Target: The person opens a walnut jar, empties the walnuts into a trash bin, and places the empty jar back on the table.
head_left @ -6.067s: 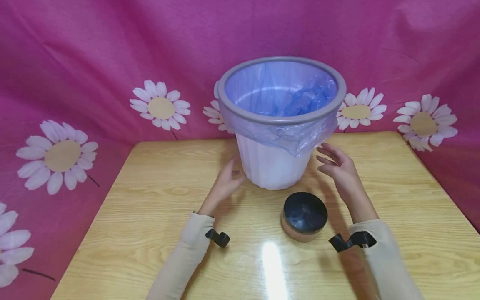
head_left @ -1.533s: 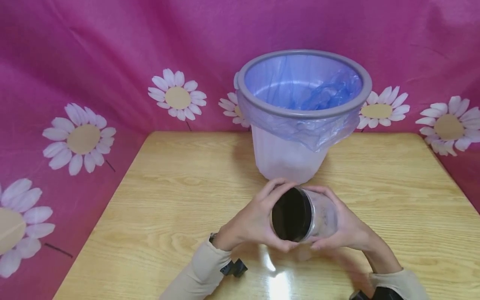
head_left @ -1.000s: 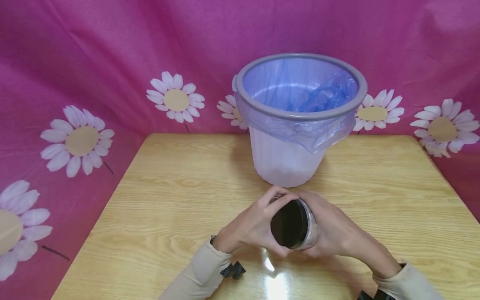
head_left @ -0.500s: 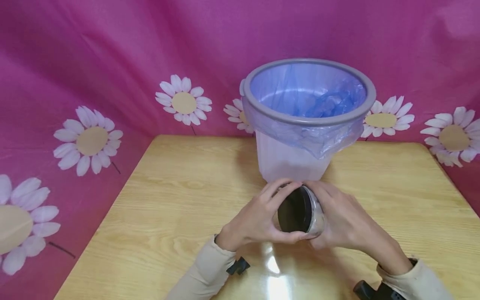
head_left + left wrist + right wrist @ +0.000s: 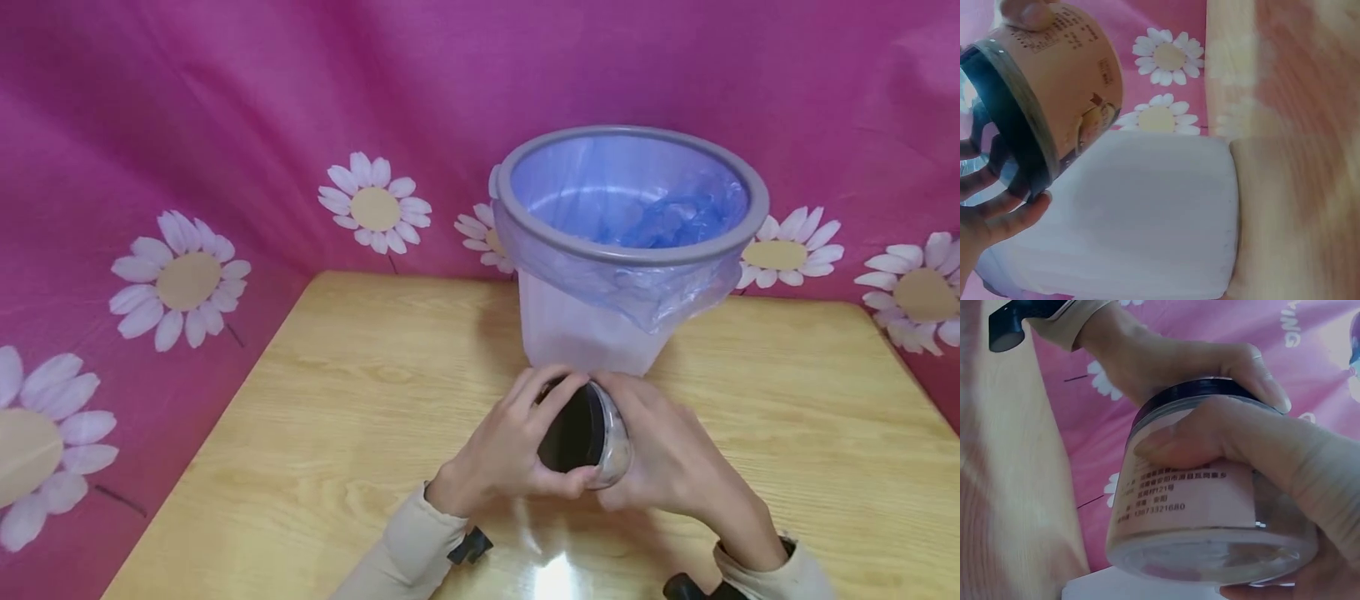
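Jar (image 5: 1204,509): clear plastic by the look, smooth, shiny at the base. Lid (image 5: 574,433): glossy, hard. Label (image 5: 1075,72): smooth printed paper or film, can't tell which from here. Bin (image 5: 588,329): smooth plastic, semi-matt; rim (image 5: 630,252): matt plastic. Liner (image 5: 660,304): thin, crinkly, shiny plastic film. Table (image 5: 300,433): glossy wood-grain surface, throwing back a bright streak. Backdrop (image 5: 300,83): softly creased matt cloth. Sleeve (image 5: 412,542): matt cloth.

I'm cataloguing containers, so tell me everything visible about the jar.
The jar is squat and round: a clear body, plastic or glass by its look, a black lid in place, and a peach label with dark print. It is held tilted above the table, lid toward the person's left, on the near side of the bin. The left hand grips the lid; the right hand grips the body. Any contents can't be made out.
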The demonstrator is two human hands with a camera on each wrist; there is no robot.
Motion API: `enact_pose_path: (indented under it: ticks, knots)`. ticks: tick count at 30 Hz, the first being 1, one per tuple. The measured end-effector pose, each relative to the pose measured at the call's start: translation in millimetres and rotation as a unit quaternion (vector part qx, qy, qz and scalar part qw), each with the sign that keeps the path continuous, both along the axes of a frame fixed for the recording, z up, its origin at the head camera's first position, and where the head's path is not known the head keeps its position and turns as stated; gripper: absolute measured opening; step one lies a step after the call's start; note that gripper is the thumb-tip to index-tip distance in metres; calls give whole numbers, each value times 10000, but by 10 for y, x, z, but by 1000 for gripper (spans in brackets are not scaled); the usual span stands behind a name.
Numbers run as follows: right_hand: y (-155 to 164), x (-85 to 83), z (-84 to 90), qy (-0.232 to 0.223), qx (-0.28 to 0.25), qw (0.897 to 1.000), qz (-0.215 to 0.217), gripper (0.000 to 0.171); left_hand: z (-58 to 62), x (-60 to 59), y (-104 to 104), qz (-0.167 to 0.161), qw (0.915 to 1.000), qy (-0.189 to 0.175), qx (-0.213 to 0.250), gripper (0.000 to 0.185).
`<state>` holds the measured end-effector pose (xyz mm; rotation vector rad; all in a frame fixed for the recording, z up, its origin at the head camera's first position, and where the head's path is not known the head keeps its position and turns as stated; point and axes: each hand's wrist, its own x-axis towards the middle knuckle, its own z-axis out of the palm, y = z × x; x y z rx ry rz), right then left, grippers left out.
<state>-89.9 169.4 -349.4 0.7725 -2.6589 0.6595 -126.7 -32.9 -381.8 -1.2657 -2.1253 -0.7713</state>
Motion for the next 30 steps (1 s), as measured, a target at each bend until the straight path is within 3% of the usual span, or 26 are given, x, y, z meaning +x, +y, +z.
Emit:
enact_pose_path:
  ticks: [5, 15, 22, 30]
  knots:
    - [-32, 37, 61, 61, 128, 9999, -10, 105, -17, 11, -3, -4, 9994, 204, 290, 85]
    - [-5, 64, -8, 103, 145, 9996, -197, 107, -53, 29, 52, 14, 9994, 205, 294, 82]
    - [-30, 75, -143, 265, -10, 9996, -106, 105, -132, 81, 86, 322, 9986, 395, 170, 69]
    - [-77, 42, -214, 143, -173, 9997, -109, 106, -171, 65, 107, 501, 9978, 204, 388, 63]
